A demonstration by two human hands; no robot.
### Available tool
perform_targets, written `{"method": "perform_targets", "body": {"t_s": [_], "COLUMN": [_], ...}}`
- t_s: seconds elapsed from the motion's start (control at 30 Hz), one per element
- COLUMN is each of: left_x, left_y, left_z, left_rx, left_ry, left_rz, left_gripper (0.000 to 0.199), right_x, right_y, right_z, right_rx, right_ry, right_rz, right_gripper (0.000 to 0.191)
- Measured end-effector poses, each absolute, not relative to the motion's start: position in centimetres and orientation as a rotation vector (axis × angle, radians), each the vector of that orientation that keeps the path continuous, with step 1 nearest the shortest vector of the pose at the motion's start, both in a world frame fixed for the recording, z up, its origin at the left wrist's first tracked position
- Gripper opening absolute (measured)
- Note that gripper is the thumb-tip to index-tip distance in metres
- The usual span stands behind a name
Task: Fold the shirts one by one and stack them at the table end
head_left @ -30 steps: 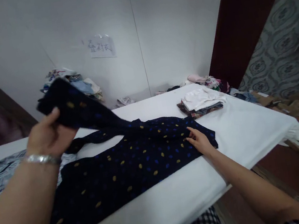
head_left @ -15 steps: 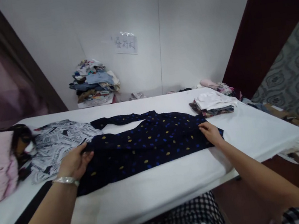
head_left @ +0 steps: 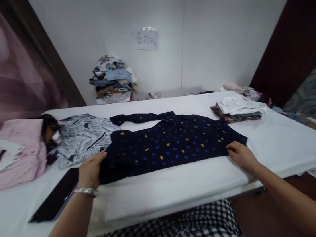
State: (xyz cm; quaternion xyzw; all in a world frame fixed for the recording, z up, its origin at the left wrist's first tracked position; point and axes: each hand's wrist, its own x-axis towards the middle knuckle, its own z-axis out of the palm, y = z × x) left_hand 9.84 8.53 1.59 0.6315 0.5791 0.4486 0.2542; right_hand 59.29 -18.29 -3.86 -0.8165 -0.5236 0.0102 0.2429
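Observation:
A dark navy garment [head_left: 165,143] with blue and yellow spots lies stretched across the white table [head_left: 158,195], one sleeve extending left along its far side. At its left end, my left hand [head_left: 92,170] has its fingers closed on the garment's edge; a silver bracelet circles the wrist. My right hand [head_left: 241,156] pinches the near edge close to the right end. Beside the garment's left end is a black-and-white printed garment [head_left: 84,138].
Pink clothing [head_left: 27,150] lies at far left, behind a black flat object [head_left: 57,196]. Folded clothes [head_left: 239,108] sit at right. A clothes pile [head_left: 113,79] stands by the wall, left of a paper sign [head_left: 147,39]. Boxes are at far right.
Both hands have drawn the navy garment's near edge toward me and it now lies flatter and straighter. The right hand has moved down to that near edge. The view has shifted left.

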Motion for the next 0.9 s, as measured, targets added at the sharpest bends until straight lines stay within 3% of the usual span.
{"method": "perform_targets", "body": {"t_s": [0.13,0.3,0.5,0.6,0.73,0.9], "left_x": [10.2,10.8,8.3,7.2,8.2,10.3], "left_y": [8.7,8.8,8.3,7.5,6.1,5.9], "left_z": [2.9,4.3,1.4,1.4,1.6,-1.6], "left_rx": [1.749,1.924,1.949,1.924,2.308,2.655], "left_ry": [1.704,1.806,2.128,2.181,1.848,1.455], "left_rz": [1.17,1.231,0.569,0.629,0.852,0.481], "left_gripper": [0.034,0.039,0.029,0.026,0.039,0.044], "right_x": [59.8,60.1,60.5,60.1,58.9,58.1], "right_y": [-18.0,-17.8,-18.0,-18.0,-17.0,-14.8], "right_z": [-4.2,-4.7,-4.9,-4.0,-2.3,-1.9], "right_rx": [-2.292,-2.353,-2.336,-2.34,-2.146,-1.96], "right_ry": [-1.365,-1.374,-1.374,-1.275,-1.282,-1.456], "right_rz": [0.067,0.016,0.06,0.129,-0.033,-0.208], "right_gripper": [0.033,0.04,0.034,0.032,0.033,0.039]}}
